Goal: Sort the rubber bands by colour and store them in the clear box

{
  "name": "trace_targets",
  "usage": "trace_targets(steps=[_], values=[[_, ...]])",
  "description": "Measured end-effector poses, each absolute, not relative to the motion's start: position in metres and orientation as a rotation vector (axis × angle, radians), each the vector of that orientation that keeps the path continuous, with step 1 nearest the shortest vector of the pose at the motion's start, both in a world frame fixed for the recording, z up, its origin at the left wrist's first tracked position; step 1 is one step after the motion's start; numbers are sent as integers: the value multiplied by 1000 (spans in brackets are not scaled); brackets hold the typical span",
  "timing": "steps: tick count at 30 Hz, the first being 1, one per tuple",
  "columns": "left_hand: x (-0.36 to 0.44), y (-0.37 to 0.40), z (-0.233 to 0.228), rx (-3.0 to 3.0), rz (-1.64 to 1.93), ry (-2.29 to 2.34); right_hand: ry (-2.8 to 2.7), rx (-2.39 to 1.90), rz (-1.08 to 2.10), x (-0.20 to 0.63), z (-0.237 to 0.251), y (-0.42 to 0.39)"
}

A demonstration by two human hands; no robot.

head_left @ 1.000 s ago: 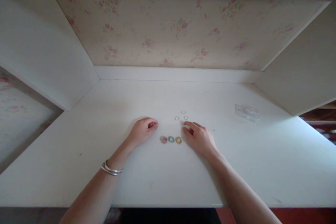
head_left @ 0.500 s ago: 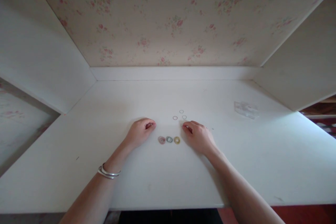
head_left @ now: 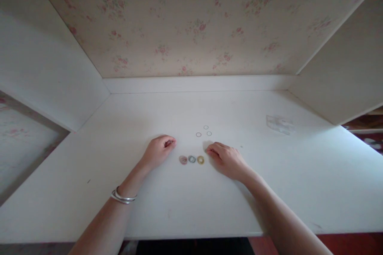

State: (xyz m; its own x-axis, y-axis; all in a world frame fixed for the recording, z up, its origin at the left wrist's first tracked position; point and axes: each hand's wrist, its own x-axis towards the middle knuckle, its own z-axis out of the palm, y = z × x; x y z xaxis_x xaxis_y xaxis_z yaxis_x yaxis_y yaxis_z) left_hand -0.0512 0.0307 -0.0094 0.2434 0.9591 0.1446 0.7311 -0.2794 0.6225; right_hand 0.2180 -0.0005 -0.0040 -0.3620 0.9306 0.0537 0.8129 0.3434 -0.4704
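My left hand [head_left: 159,151] rests on the white tabletop with its fingers curled shut, and nothing shows in them. My right hand [head_left: 226,159] is closed too, thumb and fingertips pinched together; whatever they may hold is hidden. Just left of its fingertips lies a small pile of yellow rings [head_left: 198,160]. Beside it are a pile of grey-green rings [head_left: 189,159] and a pile of pinkish rings [head_left: 180,160], forming a row between my hands. Farther back, three thin single rings lie apart: a dark one [head_left: 198,137], a pale one [head_left: 206,130] and another pale one [head_left: 209,136].
A clear plastic packet or box [head_left: 279,124] lies on the right of the tabletop [head_left: 173,203]. A short dark sliver [head_left: 89,181] is at the left. White panels flank the surface, and flowered wallpaper [head_left: 179,32] covers the back.
My right hand has dropped slightly toward me, closer to the yellow rings, its fingers still pinched. My left hand stays in place. The view has shifted a little.
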Motion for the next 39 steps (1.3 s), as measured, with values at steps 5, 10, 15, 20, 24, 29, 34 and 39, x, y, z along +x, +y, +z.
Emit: trace_targets(steps=[5,10,15,20,24,29,34,39], values=[[-51,31,-9,2085,725,1545,-2333,-1338,676,228,1,-6],[-51,30,-7,2091,731,1541,-2403,-1279,673,227,5,-6],[-50,27,-8,2077,781,1546,-2279,-1267,802,228,0,-5],[-37,26,2,2110,864,1484,-1772,-1454,882,234,-12,1],[-6,34,25,2359,687,1360,-1425,-1541,847,237,-13,11],[41,50,37,2572,268,1274,-1253,-1540,830,239,-10,19],[66,69,26,2658,58,1367,-1281,-1535,861,240,-12,20],[74,79,16,2661,20,1385,-1319,-1503,882,240,-15,21]])
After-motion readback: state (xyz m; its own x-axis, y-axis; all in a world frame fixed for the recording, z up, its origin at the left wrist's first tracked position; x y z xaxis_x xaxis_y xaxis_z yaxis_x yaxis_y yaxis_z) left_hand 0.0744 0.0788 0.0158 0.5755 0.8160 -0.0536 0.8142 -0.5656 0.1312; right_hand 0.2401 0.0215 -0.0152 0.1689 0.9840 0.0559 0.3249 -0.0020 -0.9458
